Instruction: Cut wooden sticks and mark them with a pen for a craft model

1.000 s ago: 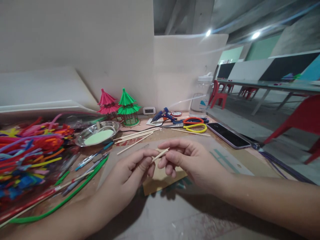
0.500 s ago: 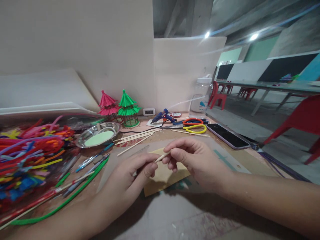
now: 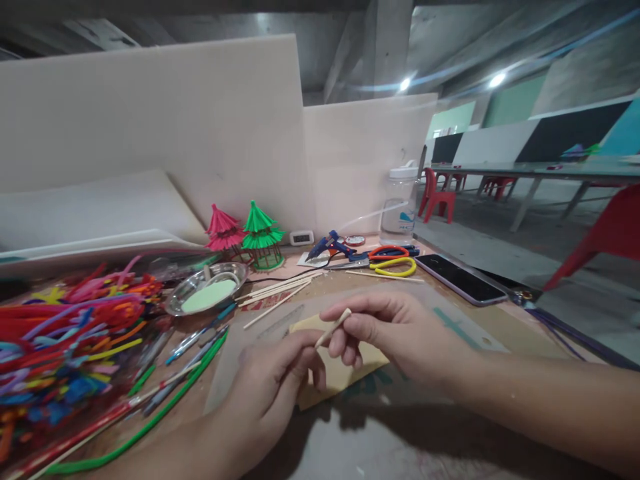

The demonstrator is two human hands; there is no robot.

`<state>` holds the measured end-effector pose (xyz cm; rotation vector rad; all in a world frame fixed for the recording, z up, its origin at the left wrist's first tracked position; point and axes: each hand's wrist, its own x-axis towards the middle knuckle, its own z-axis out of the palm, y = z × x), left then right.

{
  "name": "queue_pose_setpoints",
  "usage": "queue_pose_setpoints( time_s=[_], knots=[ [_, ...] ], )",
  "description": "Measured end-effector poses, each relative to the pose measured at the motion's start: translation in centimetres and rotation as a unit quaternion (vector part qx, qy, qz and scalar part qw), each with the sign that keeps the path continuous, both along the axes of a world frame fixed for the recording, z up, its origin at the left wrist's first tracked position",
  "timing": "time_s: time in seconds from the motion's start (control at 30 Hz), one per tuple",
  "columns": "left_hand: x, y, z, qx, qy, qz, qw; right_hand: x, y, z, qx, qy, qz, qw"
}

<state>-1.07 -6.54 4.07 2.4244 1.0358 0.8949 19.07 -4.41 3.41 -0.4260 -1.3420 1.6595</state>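
A short stick, up at the fingertips!
Here's the right hand (image 3: 380,333), thumb and fingers pinching the short stick (image 3: 332,329) above the tan sheet (image 3: 345,377), mid-tabletop; the left hand (image 3: 277,377) curls at its lower end, but whether it's gripping, I can't tell. Phone (image 3: 463,279) by the tabletop's right edge, green-roofed model (image 3: 263,230) toward the far edge, scissors (image 3: 395,267) to its right!
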Motion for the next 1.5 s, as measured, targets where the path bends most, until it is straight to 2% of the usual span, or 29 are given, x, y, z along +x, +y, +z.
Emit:
queue_pose_setpoints(
  time_s=[0.13,0.3,0.4,0.53,0.63,0.7,0.77,0.8,0.83,0.87,0.9,0.93,0.97,1.0,1.03,1.07,1.1,1.13,1.17,1.2,1.27,1.33,1.4,1.5],
  knots=[
    [0.2,-0.4,0.4,-0.067,-0.008,0.01,0.998,0.1,0.3,-0.3,0.009,0.008,-0.006,1.0],
    [0.5,-0.2,-0.9,-0.211,-0.087,0.032,0.973,0.2,0.8,-0.9,0.02,0.016,-0.003,1.0],
    [0.5,-0.2,-1.6,-0.265,-0.132,0.035,0.955,0.2,0.8,-1.1,0.014,0.004,0.004,1.0],
    [0.4,-0.4,-1.6,-0.27,-0.142,0.023,0.952,0.0,0.6,-1.1,0.02,-0.022,0.011,0.999],
    [0.3,-0.4,-1.2,-0.231,-0.125,0.011,0.965,-0.1,0.4,-0.7,0.039,-0.059,-0.01,0.997],
    [0.1,-0.1,-1.0,-0.187,-0.108,0.013,0.976,0.1,0.5,-0.3,0.065,-0.097,-0.043,0.992],
    [0.0,0.4,-1.0,-0.164,-0.115,0.039,0.979,0.7,1.0,0.2,0.123,-0.135,-0.132,0.974],
    [-0.1,0.7,-1.1,-0.171,-0.126,0.056,0.976,1.0,1.2,0.3,0.177,-0.16,-0.193,0.952],
    [-0.1,1.0,-1.3,-0.188,-0.139,0.07,0.97,1.4,1.5,0.5,0.255,-0.19,-0.247,0.915],
    [0.0,1.2,-1.4,-0.214,-0.152,0.08,0.962,1.8,1.8,0.5,0.353,-0.222,-0.283,0.864],
    [0.1,1.4,-1.6,-0.244,-0.157,0.083,0.953,2.1,1.9,0.5,0.453,-0.261,-0.291,0.801],
    [0.3,1.5,-1.8,-0.273,-0.155,0.083,0.946,2.3,2.0,0.4,0.542,-0.304,-0.272,0.735],
    [0.5,1.5,-1.9,-0.295,-0.149,0.079,0.941,2.4,2.0,0.3,0.607,-0.346,-0.236,0.675],
    [0.6,1.4,-2.0,-0.309,-0.138,0.074,0.938,2.4,2.0,0.0,0.647,-0.379,-0.201,0.63],
    [0.8,1.2,-2.0,-0.314,-0.12,0.066,0.94,2.4,1.9,-0.2,0.666,-0.406,-0.177,0.601],
    [0.8,1.1,-1.9,-0.304,-0.097,0.057,0.946,2.3,1.9,-0.5,0.669,-0.43,-0.162,0.584],
    [0.8,1.0,-1.8,-0.28,-0.071,0.05,0.956,2.2,2.0,-0.8,0.664,-0.446,-0.156,0.58],
    [0.7,0.9,-1.6,-0.246,-0.039,0.045,0.967,2.1,2.2,-1.1,0.65,-0.452,-0.16,0.589],
    [0.5,0.9,-1.4,-0.204,-0.007,0.043,0.978,2.1,2.5,-1.4,0.624,-0.454,-0.172,0.612],
    [0.2,1.0,-1.2,-0.157,0.025,0.043,0.986,2.1,2.8,-1.6,0.581,-0.456,-0.186,0.648],
    [-0.2,1.4,-1.2,-0.069,0.068,0.038,0.995,2.2,3.5,-2.1,0.458,-0.456,-0.2,0.736],
    [-0.6,2.0,-1.8,-0.013,0.094,0.02,0.995,2.3,3.8,-2.5,0.336,-0.449,-0.177,0.808],
    [-0.6,2.5,-2.8,0.003,0.121,0.002,0.993,2.3,3.6,-2.9,0.283,-0.434,-0.14,0.844],
    [-0.5,2.9,-4.1,-0.021,0.153,-0.015,0.988,2.2,2.6,-3.2,0.276,-0.425,-0.106,0.856]
  ],
)
